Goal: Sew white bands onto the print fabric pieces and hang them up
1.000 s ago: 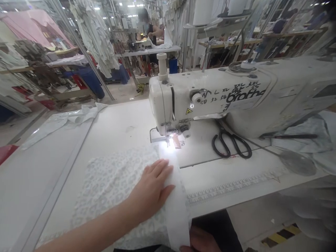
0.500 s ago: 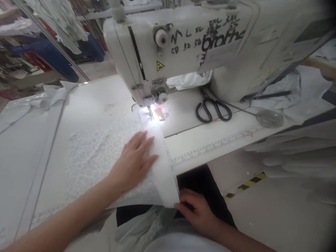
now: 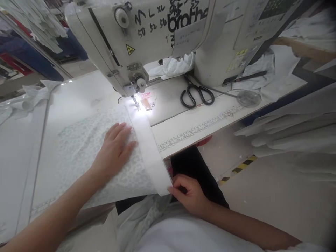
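Observation:
A pale leopard-patterned fabric piece (image 3: pixel 105 178) lies on the sewing table, with a plain white band (image 3: pixel 149 150) along its right edge. My left hand (image 3: pixel 112 150) rests flat on the patterned part, fingers extended, just left of the band. At the table's front edge, my right hand (image 3: pixel 190 194) pinches the near corner of the band between thumb and fingers. The band's far end lies under the presser foot (image 3: pixel 136 103) of the white sewing machine (image 3: pixel 154 42), lit by a bright lamp.
Black-handled scissors (image 3: pixel 196 96) lie on the machine bed, right of the needle. A printed ruler strip (image 3: pixel 194 131) runs along the front edge. Bunched fabric (image 3: pixel 178 66) sits behind the bed. Stacked pale cloth (image 3: pixel 294 129) hangs at the right, and gathered cloth (image 3: pixel 31 96) lies far left.
The view has shifted, so the machine appears further left and higher. My left hand has slid leftward off the white band onto the patterned fabric. My right hand keeps its pinch on the corner.

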A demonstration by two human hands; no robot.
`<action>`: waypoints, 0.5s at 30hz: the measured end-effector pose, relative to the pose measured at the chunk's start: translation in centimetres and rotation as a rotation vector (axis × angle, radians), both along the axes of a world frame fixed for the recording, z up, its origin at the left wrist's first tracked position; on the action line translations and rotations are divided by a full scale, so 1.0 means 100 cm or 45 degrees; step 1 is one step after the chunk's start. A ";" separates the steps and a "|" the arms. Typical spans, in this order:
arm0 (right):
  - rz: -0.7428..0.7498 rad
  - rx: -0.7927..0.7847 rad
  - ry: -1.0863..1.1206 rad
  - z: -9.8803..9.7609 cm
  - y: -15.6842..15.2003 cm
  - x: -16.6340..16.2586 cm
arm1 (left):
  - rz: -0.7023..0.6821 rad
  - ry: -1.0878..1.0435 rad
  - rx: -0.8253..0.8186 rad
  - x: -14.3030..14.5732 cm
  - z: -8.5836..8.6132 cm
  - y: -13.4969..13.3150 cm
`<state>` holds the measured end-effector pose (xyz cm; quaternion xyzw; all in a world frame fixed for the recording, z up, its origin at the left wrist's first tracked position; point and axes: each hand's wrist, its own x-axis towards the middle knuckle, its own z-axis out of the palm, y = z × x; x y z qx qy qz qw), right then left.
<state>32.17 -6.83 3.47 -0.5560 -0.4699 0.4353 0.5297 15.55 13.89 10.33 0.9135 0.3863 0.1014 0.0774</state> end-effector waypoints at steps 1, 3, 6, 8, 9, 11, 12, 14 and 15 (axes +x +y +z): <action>-0.009 -0.001 -0.011 0.000 0.000 0.000 | -0.004 0.001 0.001 0.000 0.000 0.000; -0.022 -0.003 -0.038 0.000 -0.001 -0.001 | -0.012 0.012 -0.007 0.001 0.002 -0.001; -0.029 0.006 -0.100 -0.001 -0.001 -0.003 | -0.019 0.035 -0.025 0.002 0.003 -0.002; -0.026 0.033 -0.172 -0.002 -0.001 -0.003 | -0.023 0.039 -0.024 0.002 0.003 -0.002; -0.026 0.053 -0.215 -0.002 -0.001 -0.003 | -0.027 0.037 -0.017 0.001 0.002 -0.001; -0.003 0.130 -0.306 0.000 -0.001 -0.001 | -0.044 0.035 -0.002 0.000 0.003 -0.001; 0.032 0.188 -0.351 0.001 -0.002 0.001 | -0.060 0.029 0.010 0.000 0.003 -0.001; 0.153 0.339 -0.435 0.004 -0.002 0.006 | -0.125 0.017 0.037 0.001 0.004 -0.005; 0.223 0.417 -0.472 0.005 -0.001 0.008 | -0.173 0.011 0.040 0.001 0.005 -0.008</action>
